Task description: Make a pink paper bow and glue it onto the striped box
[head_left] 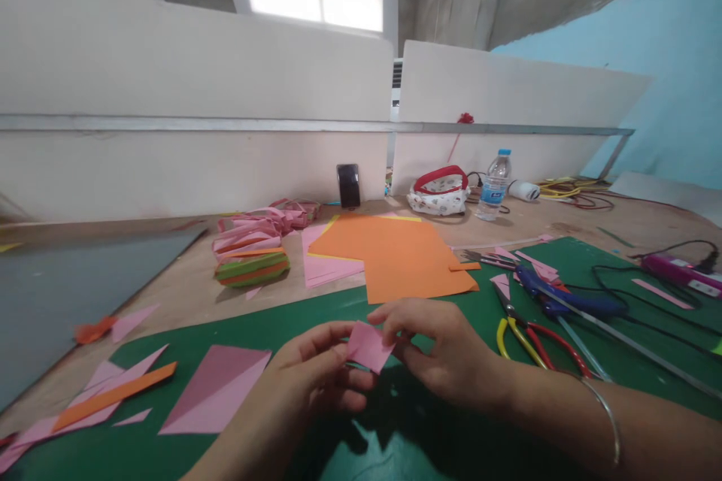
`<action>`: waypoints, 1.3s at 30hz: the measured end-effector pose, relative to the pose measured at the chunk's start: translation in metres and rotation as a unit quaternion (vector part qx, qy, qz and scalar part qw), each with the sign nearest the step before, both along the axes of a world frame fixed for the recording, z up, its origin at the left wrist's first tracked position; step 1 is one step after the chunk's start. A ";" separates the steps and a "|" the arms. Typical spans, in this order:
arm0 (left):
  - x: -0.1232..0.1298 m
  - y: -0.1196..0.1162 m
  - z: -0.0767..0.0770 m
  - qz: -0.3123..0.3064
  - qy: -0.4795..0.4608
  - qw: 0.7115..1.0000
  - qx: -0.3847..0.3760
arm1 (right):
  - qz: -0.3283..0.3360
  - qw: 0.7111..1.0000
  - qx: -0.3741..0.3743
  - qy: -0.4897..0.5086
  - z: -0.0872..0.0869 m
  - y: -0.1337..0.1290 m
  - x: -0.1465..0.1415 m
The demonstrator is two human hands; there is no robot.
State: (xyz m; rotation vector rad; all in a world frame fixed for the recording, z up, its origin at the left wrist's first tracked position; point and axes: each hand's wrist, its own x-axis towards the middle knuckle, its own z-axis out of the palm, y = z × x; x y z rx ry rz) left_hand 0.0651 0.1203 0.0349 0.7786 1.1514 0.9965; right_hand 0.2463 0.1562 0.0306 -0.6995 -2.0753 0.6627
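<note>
A small pink paper piece point(369, 346) is held up between both hands over the green mat point(361, 447). My left hand point(316, 372) pinches its left edge between thumb and fingers. On its right side, the thumb and fingers of my right hand point(443, 349) grip the upper corner. A larger pink sheet point(217, 391) lies on the mat left of my left hand. Orange sheets point(400, 255) lie beyond the hands, partly over pink sheets point(327, 270).
Right of my right hand are pliers point(530, 338) with red and yellow handles and a blue glue gun point(564, 297). Farther back stand a phone point(348, 186), a pouch point(440, 192) and a water bottle point(495, 188). Pink strips point(265, 225) are heaped at the left.
</note>
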 end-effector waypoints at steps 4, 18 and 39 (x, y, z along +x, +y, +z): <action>0.002 -0.001 -0.003 0.004 0.013 1.000 0.000 | 0.024 1.000 0.005 -0.002 0.000 0.002 0.000; 0.008 -0.001 0.003 -0.014 0.051 0.997 0.054 | 0.009 0.998 -0.028 -0.057 0.003 0.002 -0.002; 0.009 -0.007 -0.012 -0.044 0.069 0.996 0.046 | 0.008 0.960 -0.277 -0.036 0.009 0.002 -0.005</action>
